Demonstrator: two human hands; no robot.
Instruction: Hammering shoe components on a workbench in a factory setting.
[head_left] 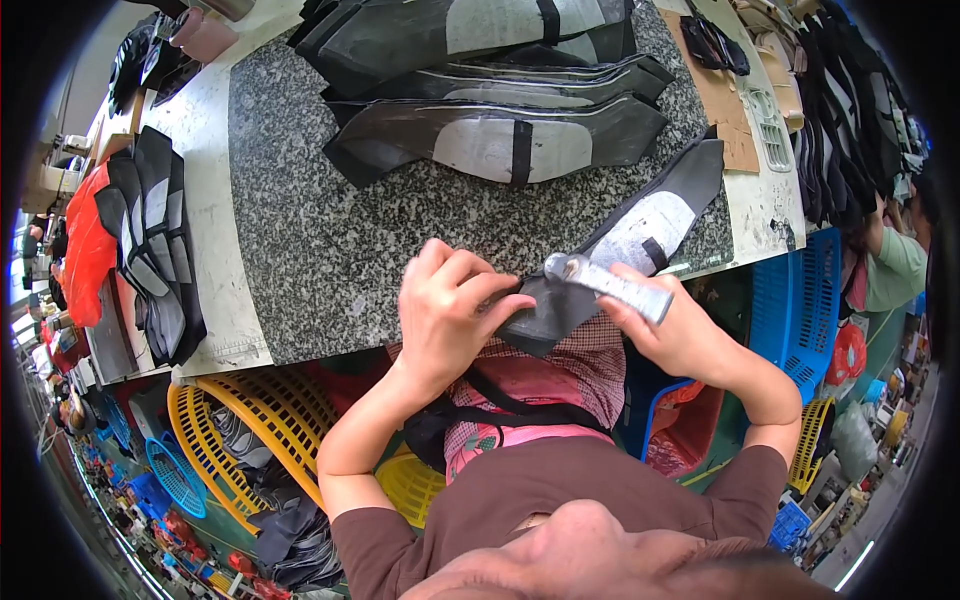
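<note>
My left hand [445, 315] is closed at the near edge of the granite slab, thumb and fingers pinching the lower end of a black flat cut piece [640, 235]. It looks like a shoe-upper part, with a pale patch and a short black strip. The piece slants up to the right across the slab, its near end hanging over the edge. My right hand [685, 335] grips a silver metal hammer [610, 285]. The hammer's rounded end lies over the piece, close to my left fingertips; its handle is hidden.
Matching black pieces [400, 135] lie in overlapping stacks on the far side of the granite slab [320, 250]. More pieces [155, 250] sit left beside a red cloth [85, 245]. Below are a yellow basket [215, 450] and a blue crate [800, 310]. A person [895, 260] is at far right.
</note>
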